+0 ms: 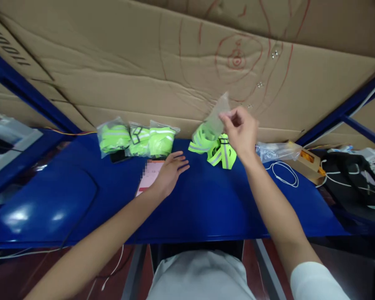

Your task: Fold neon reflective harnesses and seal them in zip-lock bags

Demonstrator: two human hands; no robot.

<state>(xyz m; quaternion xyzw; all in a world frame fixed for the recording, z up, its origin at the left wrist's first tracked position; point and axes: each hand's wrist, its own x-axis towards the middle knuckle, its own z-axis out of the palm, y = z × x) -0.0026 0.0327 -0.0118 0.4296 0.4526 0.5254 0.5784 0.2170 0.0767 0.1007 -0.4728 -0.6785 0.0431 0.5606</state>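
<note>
Pinched in my right hand (242, 129) is the upper end of a clear plastic bag (218, 110), raised above the table by the cardboard wall. Behind or under the bag's lower part shows a yellow-green reflective strap (203, 139); whether it lies inside the bag I cannot tell. Just right of it is another yellow-green strap (223, 155) with a grey stripe and a black buckle. My left hand (171, 171) is open, fingers spread, over the right edge of a phone (150, 173) with a pink screen, and holds nothing.
Three bagged yellow-green straps (137, 139) stand along the back left, with a dark object (118, 156) before them. To the right lie clear plastic bags (267, 151), a white cable (287, 174), an open cardboard box (309, 162) and a black bag (346, 179). Blue frame posts flank the blue table (190, 212).
</note>
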